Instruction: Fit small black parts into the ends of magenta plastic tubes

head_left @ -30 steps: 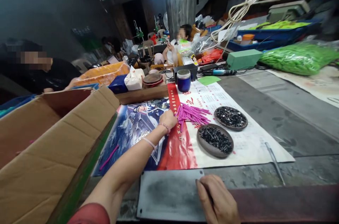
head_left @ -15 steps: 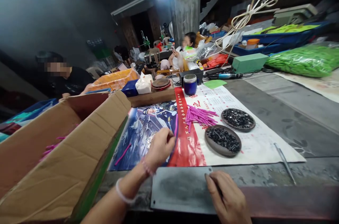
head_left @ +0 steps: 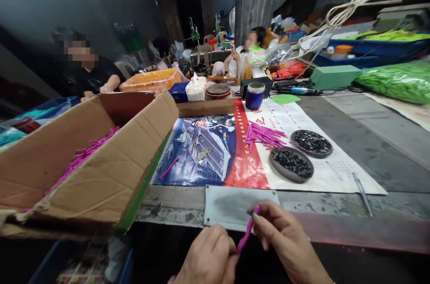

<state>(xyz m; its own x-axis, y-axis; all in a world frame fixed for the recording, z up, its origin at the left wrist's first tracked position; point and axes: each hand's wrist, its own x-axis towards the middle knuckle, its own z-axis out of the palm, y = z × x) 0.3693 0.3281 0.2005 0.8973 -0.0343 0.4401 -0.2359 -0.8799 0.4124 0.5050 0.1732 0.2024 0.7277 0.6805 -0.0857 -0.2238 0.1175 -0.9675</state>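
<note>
Both my hands meet at the bottom of the view, below the table's front edge. My left hand [head_left: 207, 257] is closed round the lower end of a pink stick [head_left: 247, 230]. My right hand [head_left: 287, 241] pinches the stick's upper end with its fingertips. A pile of the same pink sticks [head_left: 264, 135] lies on the calendar sheet [head_left: 336, 172] further up the table. Beside the pile stand two dark round dishes [head_left: 291, 164] [head_left: 311, 142] filled with small black pieces. A grey metal plate [head_left: 231, 201] lies just in front of my hands.
A large open cardboard box [head_left: 101, 176] with pink sticks inside stands at the left. One loose pink stick [head_left: 168, 168] lies on the poster. A blue jar [head_left: 254, 96], metal tweezers [head_left: 362, 193], a green box [head_left: 334, 76] and a bag of green pieces [head_left: 398, 81] are around. Two people sit beyond.
My left hand has drawn back from the pink pile with one stick to the table's front edge. My right hand has left the grey plate and taken the stick's other end.
</note>
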